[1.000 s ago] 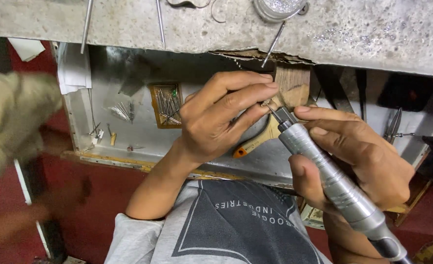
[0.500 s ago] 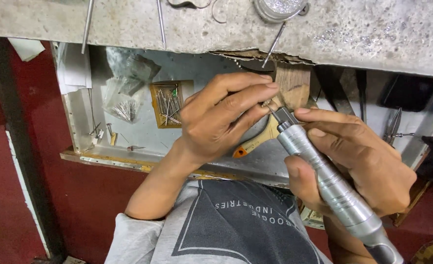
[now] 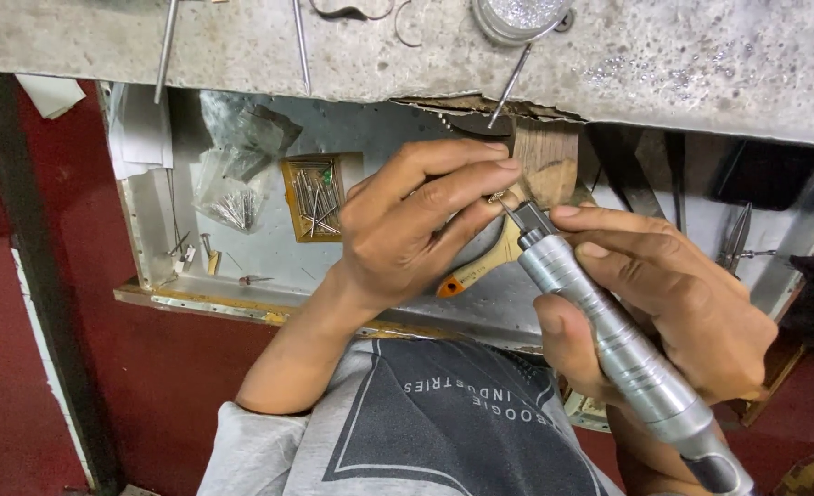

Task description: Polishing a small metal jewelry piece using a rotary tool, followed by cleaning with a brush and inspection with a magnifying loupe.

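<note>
Fingers of the right hand (image 3: 673, 303) clamp a silver rotary handpiece (image 3: 609, 331), its tip meeting a tiny piece pinched by left hand (image 3: 416, 220) fingers against the wooden peg (image 3: 546, 161), below the worktop (image 3: 664, 64) edge, above an open drawer (image 3: 241, 248).

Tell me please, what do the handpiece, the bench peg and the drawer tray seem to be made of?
Handpiece in the right hand: probably metal, a satin silver finish with ringed grooves. Bench peg: wood, brown with visible grain and worn edges. Drawer tray: looks like sheet metal, dull grey and scratched, though its frame edge seems wooden. The small piece pinched by the left hand is too small to judge.
</note>
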